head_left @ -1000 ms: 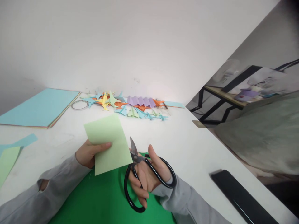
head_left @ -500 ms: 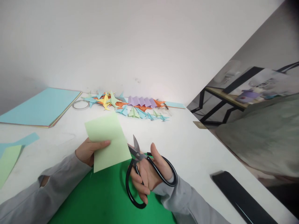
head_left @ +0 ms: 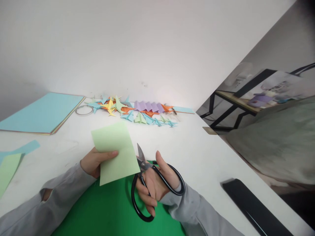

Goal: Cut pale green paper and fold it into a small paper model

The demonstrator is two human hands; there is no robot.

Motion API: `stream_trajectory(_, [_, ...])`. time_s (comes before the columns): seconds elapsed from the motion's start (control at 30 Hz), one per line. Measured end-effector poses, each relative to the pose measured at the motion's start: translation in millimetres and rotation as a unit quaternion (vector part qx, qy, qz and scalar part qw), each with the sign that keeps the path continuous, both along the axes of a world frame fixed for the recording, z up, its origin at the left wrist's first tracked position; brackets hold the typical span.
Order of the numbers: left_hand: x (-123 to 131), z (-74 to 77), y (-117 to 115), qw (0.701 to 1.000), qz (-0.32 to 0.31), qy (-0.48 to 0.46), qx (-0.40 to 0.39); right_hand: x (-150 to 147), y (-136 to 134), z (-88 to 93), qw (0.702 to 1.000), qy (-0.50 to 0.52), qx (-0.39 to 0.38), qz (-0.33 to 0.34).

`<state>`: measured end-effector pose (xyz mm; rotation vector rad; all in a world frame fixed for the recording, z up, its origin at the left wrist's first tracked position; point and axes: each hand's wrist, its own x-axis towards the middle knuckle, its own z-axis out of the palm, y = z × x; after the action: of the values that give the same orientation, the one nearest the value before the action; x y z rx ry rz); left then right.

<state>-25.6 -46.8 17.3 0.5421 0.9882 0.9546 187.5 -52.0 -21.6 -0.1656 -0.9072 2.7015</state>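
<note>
Pinched between the thumb and hidden fingers of my left hand (head_left: 94, 161) is a light green sheet of paper (head_left: 120, 147), held up above the table. My right hand (head_left: 157, 180) holds a pair of black-handled scissors (head_left: 143, 165), with the thumb and fingers through the loops. The blades are spread apart at the sheet's right edge. One blade points upward beside the paper; the other is partly hidden behind it. Beneath both hands lies a green mat (head_left: 115, 209).
Folded paper cranes (head_left: 110, 106) and a purple pleated paper (head_left: 149, 106) line the wall. A tape roll (head_left: 84, 110) sits beside a stack of blue-topped sheets (head_left: 41, 113). Paper offcuts (head_left: 10, 168) lie at left, a black long object (head_left: 253, 206) at right.
The green sheet and my left hand have shifted slightly right and down. The scissors have moved slightly left, closer to the sheet, their blades still apart.
</note>
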Motion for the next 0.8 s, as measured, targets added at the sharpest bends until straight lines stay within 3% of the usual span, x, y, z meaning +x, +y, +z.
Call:
stream_trajectory(0.23, [0, -1.0, 1, 1.000, 0.004, 0.001, -0.014, 1, 5, 5.2, 0.998, -0.003, -0.019, 0.055])
stream_trajectory(0.47, [1, -2.0, 0, 1.000, 0.012, 0.001, -0.011, 1, 3, -5.4, 0.999, -0.008, 0.006, 0.040])
stream_trajectory(0.8, [2, -6.2, 3, 0.999, 0.034, 0.013, -0.017, -1, 4, -3.1, 1.000, 0.008, 0.016, 0.004])
